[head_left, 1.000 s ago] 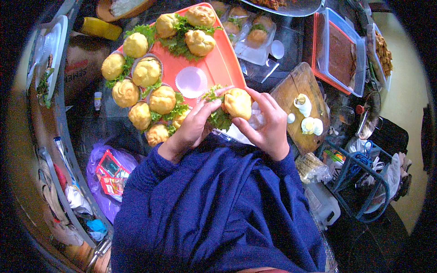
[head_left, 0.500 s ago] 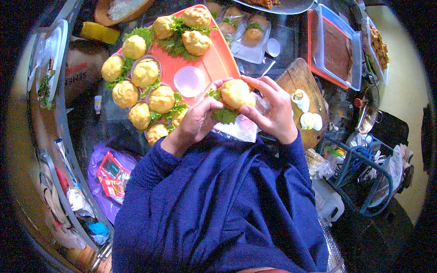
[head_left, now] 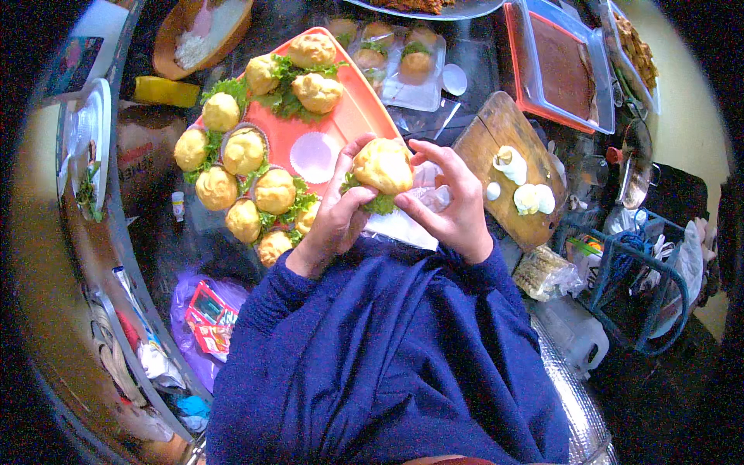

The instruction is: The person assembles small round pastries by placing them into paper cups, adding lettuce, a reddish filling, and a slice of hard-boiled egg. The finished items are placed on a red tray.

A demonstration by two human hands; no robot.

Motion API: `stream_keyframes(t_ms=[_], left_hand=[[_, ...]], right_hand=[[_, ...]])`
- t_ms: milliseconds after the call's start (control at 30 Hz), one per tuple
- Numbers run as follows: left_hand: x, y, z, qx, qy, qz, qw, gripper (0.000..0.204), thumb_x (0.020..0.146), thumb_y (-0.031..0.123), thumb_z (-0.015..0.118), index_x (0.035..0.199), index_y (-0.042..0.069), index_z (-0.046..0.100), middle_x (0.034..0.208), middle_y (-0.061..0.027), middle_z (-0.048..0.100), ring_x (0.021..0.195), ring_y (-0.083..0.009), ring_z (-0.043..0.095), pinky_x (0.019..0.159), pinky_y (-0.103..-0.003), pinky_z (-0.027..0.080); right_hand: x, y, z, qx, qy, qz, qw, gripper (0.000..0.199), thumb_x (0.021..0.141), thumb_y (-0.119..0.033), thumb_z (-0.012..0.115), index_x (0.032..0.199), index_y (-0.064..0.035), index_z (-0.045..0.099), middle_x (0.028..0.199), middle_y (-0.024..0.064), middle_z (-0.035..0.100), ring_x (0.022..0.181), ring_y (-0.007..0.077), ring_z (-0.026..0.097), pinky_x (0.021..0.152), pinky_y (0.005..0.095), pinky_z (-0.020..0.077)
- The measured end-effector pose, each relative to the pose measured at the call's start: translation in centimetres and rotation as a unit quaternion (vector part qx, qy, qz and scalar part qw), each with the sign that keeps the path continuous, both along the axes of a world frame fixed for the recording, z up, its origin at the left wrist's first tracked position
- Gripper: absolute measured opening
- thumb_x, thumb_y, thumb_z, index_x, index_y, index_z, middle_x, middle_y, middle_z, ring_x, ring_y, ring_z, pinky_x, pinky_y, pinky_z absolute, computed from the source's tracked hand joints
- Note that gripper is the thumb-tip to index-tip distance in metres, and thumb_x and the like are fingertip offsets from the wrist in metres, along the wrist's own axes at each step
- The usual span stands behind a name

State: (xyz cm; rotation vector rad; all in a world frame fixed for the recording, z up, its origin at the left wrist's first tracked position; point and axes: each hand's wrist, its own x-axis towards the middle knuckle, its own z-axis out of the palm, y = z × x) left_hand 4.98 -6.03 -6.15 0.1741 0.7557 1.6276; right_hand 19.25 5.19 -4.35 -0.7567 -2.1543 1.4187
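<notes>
Between my two hands is a golden cream puff (head_left: 383,166) with green lettuce sticking out below it. My left hand (head_left: 338,219) grips it from the left, thumb at its lower edge and fingers behind. From the other side, my right hand (head_left: 456,203) has its thumb on the puff's lower right edge, with bent fingertips close to its upper right. Just left of my hands lies an orange tray (head_left: 358,101) carrying several similar puffs, some in paper cups with lettuce. One white paper cup (head_left: 315,157) on it holds nothing. A crumpled clear plastic piece (head_left: 403,226) lies below the puff.
On the right, a wooden cutting board (head_left: 496,128) bears pieces of boiled egg (head_left: 510,165). Behind it stands a plastic container (head_left: 604,77) with brown contents. Packed puffs in a clear tray (head_left: 434,85) sit at the back. A blue basket (head_left: 659,310) is at far right.
The whole view has shifted slightly. The puff stays in my hands, turned a little, with less lettuce showing below. My right fingers have spread slightly from its upper edge.
</notes>
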Motion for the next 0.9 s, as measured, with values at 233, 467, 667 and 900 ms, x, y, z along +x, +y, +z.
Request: stream_keyframes(t_ms=[233,467,667,900], left_hand=[[0.4,0.0,0.3,-0.031,0.056,0.014,0.998,0.074,0.081,0.012,0.056,0.146,0.012,0.022,0.139,-0.0151,0.042,0.127,-0.0283,0.048,0.107,-0.042,0.041],[-0.1,0.0,-0.3,-0.067,-0.035,0.035,0.997,0.046,0.096,0.02,0.051,0.136,0.014,0.03,0.132,-0.0102,0.047,0.121,-0.0223,0.05,0.1,-0.037,0.044],[0.0,0.0,-0.6,-0.086,0.013,0.029,0.996,0.035,0.1,0.02,0.046,0.133,0.015,0.033,0.129,-0.0101,0.049,0.118,-0.0217,0.053,0.096,-0.037,0.049],[0.7,0.4,0.2,-0.057,0.059,0.017,0.997,0.052,0.099,0.016,0.045,0.146,0.013,0.023,0.137,-0.0123,0.044,0.125,-0.0241,0.048,0.103,-0.04,0.043]], right_hand=[[-0.4,0.4,-0.1,0.067,0.013,-0.016,0.998,0.051,0.077,-0.013,0.074,0.124,-0.0012,0.058,0.107,0.014,0.063,0.099,0.0215,0.063,0.076,0.0301,0.0528],[0.2,0.7,-0.5,-0.004,0.024,-0.022,0.999,0.042,0.08,-0.015,0.07,0.119,-0.0018,0.06,0.113,0.0151,0.063,0.103,0.023,0.063,0.077,0.0308,0.0519],[0.4,0.5,-1.1,0.039,0.049,-0.046,0.997,0.038,0.079,-0.015,0.071,0.114,-0.0027,0.062,0.112,0.0138,0.063,0.1,0.0232,0.063,0.075,0.0298,0.051],[0.6,-0.4,-1.0,0.002,0.022,-0.085,0.996,0.028,0.078,-0.017,0.073,0.101,-0.0026,0.064,0.095,0.0136,0.063,0.087,0.0244,0.064,0.072,0.0325,0.0516]])
